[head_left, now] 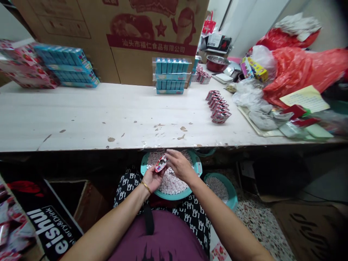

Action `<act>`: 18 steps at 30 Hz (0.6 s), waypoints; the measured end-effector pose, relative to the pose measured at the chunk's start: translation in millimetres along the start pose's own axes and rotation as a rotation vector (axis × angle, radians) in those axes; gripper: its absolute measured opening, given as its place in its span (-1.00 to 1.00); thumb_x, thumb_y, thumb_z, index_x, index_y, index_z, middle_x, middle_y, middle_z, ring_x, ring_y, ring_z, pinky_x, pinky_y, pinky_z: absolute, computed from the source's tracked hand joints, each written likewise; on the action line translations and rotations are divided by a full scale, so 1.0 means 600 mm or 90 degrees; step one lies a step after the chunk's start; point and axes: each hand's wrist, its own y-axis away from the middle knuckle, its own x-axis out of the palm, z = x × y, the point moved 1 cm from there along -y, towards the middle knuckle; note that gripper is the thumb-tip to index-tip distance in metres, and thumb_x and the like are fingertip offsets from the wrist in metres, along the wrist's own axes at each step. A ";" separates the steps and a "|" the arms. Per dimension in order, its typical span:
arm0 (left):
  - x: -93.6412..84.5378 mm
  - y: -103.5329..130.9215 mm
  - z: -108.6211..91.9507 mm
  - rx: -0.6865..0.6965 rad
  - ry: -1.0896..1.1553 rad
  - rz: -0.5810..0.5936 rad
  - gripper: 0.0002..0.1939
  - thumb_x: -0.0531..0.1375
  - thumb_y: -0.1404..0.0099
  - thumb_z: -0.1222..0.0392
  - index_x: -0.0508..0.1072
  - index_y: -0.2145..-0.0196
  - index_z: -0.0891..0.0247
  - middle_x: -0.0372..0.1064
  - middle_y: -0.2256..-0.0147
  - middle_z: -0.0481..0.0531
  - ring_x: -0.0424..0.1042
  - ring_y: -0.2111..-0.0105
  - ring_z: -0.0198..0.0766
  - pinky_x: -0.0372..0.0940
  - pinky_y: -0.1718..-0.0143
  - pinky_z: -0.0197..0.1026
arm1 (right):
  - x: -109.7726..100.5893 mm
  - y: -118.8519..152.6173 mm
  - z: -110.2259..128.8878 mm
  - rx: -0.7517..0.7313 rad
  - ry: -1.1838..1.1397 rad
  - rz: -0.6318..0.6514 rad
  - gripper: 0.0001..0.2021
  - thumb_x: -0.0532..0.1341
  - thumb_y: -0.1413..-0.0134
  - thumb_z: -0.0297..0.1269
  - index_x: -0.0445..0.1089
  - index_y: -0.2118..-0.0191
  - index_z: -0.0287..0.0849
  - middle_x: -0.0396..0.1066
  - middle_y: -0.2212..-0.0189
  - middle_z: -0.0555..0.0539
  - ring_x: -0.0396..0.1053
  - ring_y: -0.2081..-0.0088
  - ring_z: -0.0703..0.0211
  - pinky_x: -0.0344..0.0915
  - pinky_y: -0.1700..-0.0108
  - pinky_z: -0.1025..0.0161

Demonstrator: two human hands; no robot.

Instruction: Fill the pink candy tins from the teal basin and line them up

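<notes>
The counter (pixel 130 112) beyond the fingers (pixel 171 156) is getting decent, soft light, while the under-counter space (pixel 81 165) left of them is sinking into murk. Red plastic bag (pixel 307 69) up to their right is catching shiny highlights. Far right of them, stuff's stretching and going soft, upper corner's blacking out.

Packing workshop, small-scale. Worktop (pixel 130 116), white, chipped; carton (pixel 133 65), large, printed with a food company's name; packs (pixel 172 77), blue, stacked; basin (pixel 175 197), turquoise, filled with pale pellets (pixel 174 184).
</notes>
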 end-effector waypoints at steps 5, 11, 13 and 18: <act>0.029 0.000 0.012 0.006 -0.029 0.002 -0.85 0.03 -0.19 0.42 0.39 0.41 0.43 0.41 0.53 0.10 0.40 0.58 -0.35 0.34 0.62 -0.40 | -0.028 0.002 -0.003 -0.090 0.045 0.068 -0.52 0.13 -0.02 -0.26 0.13 -0.10 -0.14 0.05 -0.14 -0.17 -0.03 -0.15 0.09 0.05 -0.13 0.04; 0.132 0.026 0.032 -0.066 -0.207 0.136 -0.72 0.12 -0.18 0.10 0.41 0.31 0.42 0.41 0.36 0.26 0.44 0.48 -0.22 0.37 0.52 -0.27 | -0.119 0.006 -0.052 -0.028 0.116 0.041 -0.55 0.06 -0.05 -0.39 0.14 -0.10 -0.08 0.25 0.06 -0.11 0.14 0.03 0.16 0.17 -0.02 0.17; 0.158 0.055 0.017 -0.041 -0.257 0.183 -0.66 0.14 -0.14 0.05 0.40 0.23 0.39 0.36 0.17 0.33 0.45 0.35 -0.11 0.39 0.42 -0.17 | -0.163 0.005 -0.118 0.043 0.144 -0.014 -0.57 0.03 -0.04 -0.42 0.18 -0.07 -0.14 0.27 0.09 -0.13 0.15 0.06 0.15 0.18 0.00 0.17; 0.098 0.163 -0.116 0.350 -0.412 0.038 -0.66 0.23 -0.05 0.23 0.40 0.16 0.22 0.35 0.12 0.18 0.42 0.27 -0.14 0.37 0.34 -0.18 | -0.262 -0.022 -0.321 0.195 0.216 -0.100 -0.60 0.01 0.03 -0.46 0.28 0.02 -0.26 0.28 0.09 -0.18 0.19 0.07 0.12 0.14 -0.01 0.13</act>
